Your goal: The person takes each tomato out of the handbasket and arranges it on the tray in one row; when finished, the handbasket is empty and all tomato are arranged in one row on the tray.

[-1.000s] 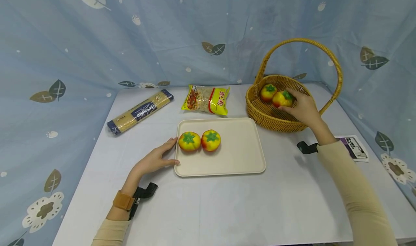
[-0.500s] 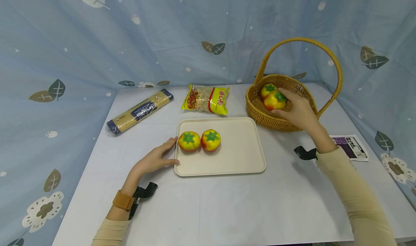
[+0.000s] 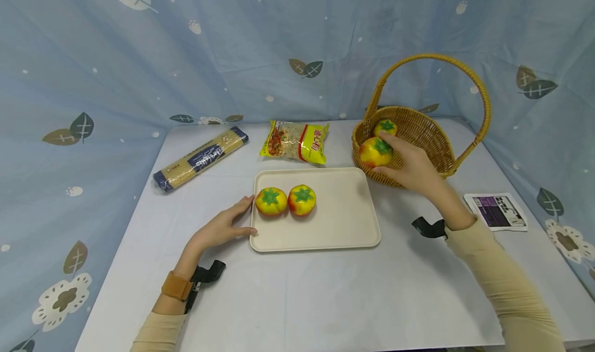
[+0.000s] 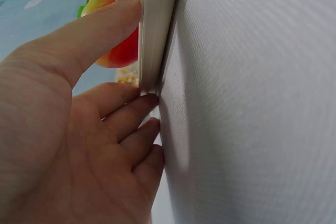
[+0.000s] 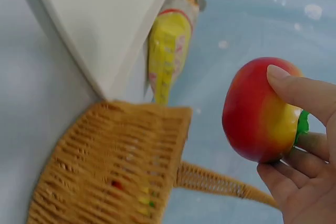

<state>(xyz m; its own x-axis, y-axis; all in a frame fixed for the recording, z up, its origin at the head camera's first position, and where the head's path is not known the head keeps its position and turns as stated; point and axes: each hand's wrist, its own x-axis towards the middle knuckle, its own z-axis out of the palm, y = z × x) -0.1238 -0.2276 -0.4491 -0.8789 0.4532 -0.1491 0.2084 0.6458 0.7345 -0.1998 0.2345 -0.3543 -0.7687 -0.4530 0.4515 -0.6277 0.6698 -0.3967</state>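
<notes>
My right hand pinches a glossy red-and-yellow persimmon with a green leafy top, between thumb and fingertips. In the right wrist view that persimmon shows above the wicker basket. A second persimmon lies inside the basket, partly hidden behind the held one. At the left end of the beige tray, my left hand rests with spread fingers, thumb and fingertips touching the rim. Two more persimmons, one at the left and one beside it, sit on the tray.
Behind the tray lies a yellow-and-clear food bag. A long pack of dried noodles lies slanted at the back left. To the right is a white-and-purple packet. The basket's tall handle arches above it.
My right hand has carried the persimmon leftward, from the middle of the basket to over its front left rim. My left hand stays at the tray's edge.
</notes>
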